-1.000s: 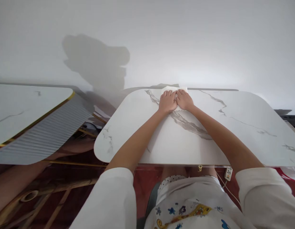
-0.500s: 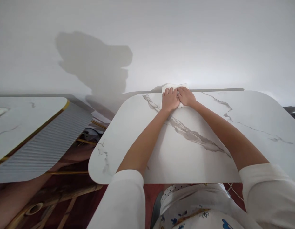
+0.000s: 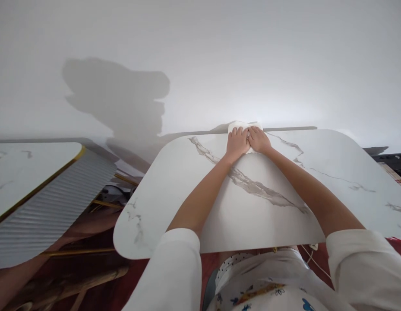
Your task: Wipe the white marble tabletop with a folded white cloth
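Both hands press down on a folded white cloth (image 3: 233, 125) at the far edge of a white marble-patterned tabletop (image 3: 168, 190). My left hand (image 3: 238, 143) lies over the cloth's left part, fingers bent onto it. Close against it, my right hand (image 3: 259, 139) holds the right part, its fingers angled toward the left hand. The cloth's far end shows beyond the fingertips, near the wall. Its middle is hidden under my palms, and I cannot tell whether it is fabric or thick paper.
A white wall (image 3: 200, 65) rises behind the tabletop and carries a shadow. To the left, past a gap, stands another marble-patterned top with a gold edge and ribbed grey side (image 3: 58, 203). A dark object (image 3: 394, 160) lies beyond the right end. A white cable (image 3: 318, 265) hangs below.
My two hands have slid the cloth a little to the right along the far edge. The view has also shifted slightly, showing more at the tabletop's right end.
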Tool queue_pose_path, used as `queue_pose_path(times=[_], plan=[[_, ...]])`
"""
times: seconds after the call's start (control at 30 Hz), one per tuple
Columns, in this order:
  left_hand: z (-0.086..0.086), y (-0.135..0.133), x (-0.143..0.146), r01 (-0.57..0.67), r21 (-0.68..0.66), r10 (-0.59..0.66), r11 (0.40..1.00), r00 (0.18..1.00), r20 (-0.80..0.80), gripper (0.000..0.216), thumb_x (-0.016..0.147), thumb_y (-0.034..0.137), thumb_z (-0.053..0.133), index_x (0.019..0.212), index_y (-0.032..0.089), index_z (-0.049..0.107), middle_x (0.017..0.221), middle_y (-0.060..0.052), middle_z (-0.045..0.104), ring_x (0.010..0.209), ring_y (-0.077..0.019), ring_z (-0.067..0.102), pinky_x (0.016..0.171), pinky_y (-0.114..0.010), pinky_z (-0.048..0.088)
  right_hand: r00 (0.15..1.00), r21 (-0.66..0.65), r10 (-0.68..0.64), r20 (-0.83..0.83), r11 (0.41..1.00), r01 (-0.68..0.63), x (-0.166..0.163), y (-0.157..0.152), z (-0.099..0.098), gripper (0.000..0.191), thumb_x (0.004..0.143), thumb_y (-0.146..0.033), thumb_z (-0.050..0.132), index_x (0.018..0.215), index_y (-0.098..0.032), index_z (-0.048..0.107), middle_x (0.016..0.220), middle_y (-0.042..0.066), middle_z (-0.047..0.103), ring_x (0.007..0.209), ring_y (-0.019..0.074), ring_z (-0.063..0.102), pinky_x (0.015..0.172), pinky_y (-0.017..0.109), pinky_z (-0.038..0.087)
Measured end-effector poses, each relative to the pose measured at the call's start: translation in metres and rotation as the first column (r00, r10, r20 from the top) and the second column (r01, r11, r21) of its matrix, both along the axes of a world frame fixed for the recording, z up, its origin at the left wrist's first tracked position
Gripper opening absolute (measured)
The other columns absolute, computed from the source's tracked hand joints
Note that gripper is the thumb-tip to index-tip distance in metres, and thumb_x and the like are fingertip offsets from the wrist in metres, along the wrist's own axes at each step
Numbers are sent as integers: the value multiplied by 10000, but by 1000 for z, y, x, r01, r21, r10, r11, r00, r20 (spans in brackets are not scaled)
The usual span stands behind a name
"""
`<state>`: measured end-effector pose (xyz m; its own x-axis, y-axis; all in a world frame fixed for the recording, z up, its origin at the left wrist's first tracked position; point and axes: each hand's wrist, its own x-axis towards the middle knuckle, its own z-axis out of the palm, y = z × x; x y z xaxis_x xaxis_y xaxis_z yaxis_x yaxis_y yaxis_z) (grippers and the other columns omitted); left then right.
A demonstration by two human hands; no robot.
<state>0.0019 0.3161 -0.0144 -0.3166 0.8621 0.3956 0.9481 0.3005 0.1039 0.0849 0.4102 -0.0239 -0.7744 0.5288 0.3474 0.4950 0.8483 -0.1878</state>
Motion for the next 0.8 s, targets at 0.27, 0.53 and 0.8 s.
queue_pose_path(times=[0.27, 0.53, 0.8], plan=[[-7, -14, 10, 40, 34, -40, 999, 999, -2, 425, 935, 267, 355, 1332, 194, 490, 1413, -111, 484, 1331, -305, 372, 1067, -452, 339, 999, 18, -37, 3, 999, 37, 17, -22, -1, 494, 942, -190, 277, 1380, -37, 446, 1458, 173, 446, 1356, 279, 372, 1103, 423, 294], [-13, -45, 17, 126, 80, -124, 989, 992, -28, 417, 930, 255, 345, 1308, 178, 503, 1370, -124, 514, 1278, -292, 416, 1048, -453, 359, 997, 16, -74, -6, 997, 74, 32, -59, -1, 473, 949, -193, 302, 1372, -45, 454, 1448, 178, 455, 1358, 291, 372, 1096, 426, 299], [-19, -88, 21, 170, 46, -167, 984, 984, -56, 444, 917, 236, 330, 1325, 157, 485, 1391, -140, 490, 1294, -289, 406, 1051, -469, 365, 997, 21, -51, -61, 998, 53, 47, -108, -4, 444, 947, -196, 320, 1333, -47, 481, 1407, 199, 489, 1332, 292, 394, 1069, 444, 328]])
